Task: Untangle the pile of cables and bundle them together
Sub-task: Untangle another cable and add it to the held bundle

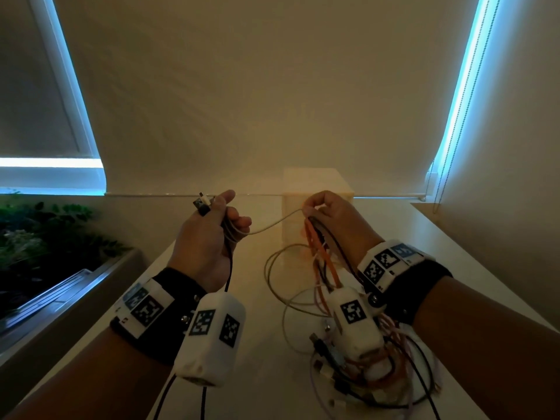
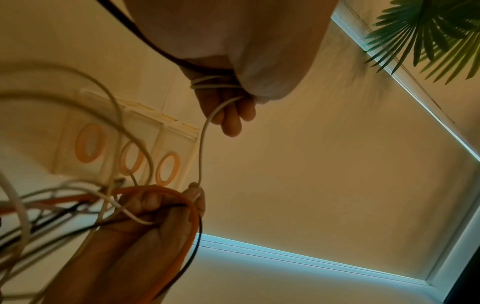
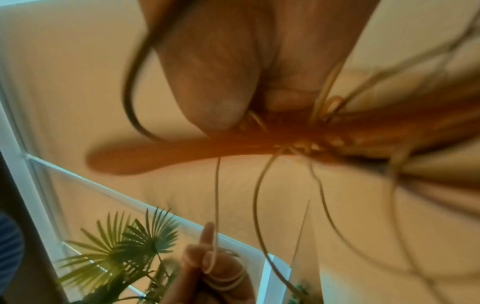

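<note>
Sideways, a white cable (image 1: 274,223) stretches between both hands.

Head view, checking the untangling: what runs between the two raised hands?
One thin cream cable spans the gap, from the coils the left hand grips to the right hand's pinch. Nothing else crosses there; the left wrist view shows likewise.

White cable (image 2: 201,148) taut between 2 hands — left hand (image 2: 228,107), right hand (image 2: 155,214).
</note>
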Tool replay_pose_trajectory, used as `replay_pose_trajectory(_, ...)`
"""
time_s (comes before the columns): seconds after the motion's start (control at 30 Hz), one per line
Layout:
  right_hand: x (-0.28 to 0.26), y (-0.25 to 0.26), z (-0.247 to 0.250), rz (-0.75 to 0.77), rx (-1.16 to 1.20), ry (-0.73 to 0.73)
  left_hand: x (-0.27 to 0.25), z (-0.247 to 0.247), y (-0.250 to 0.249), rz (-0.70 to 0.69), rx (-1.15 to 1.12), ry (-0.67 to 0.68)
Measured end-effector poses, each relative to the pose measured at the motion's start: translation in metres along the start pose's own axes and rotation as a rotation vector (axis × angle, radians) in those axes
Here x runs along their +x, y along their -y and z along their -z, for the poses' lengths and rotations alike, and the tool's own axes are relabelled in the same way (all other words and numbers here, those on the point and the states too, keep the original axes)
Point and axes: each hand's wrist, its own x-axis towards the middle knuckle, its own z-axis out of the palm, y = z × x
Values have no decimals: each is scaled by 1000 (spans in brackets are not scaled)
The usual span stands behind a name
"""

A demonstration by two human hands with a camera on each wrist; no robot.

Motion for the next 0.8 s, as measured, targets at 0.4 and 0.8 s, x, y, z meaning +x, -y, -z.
replay_pose_trajectory(0.4, 11, 26, -4, 24, -225, 122, -3, 1, -3, -48, 32, 10)
replay_pose_trajectory(0.8, -7, 4, -8, -501, -192, 309, -4, 3, -17, -95, 0, -9)
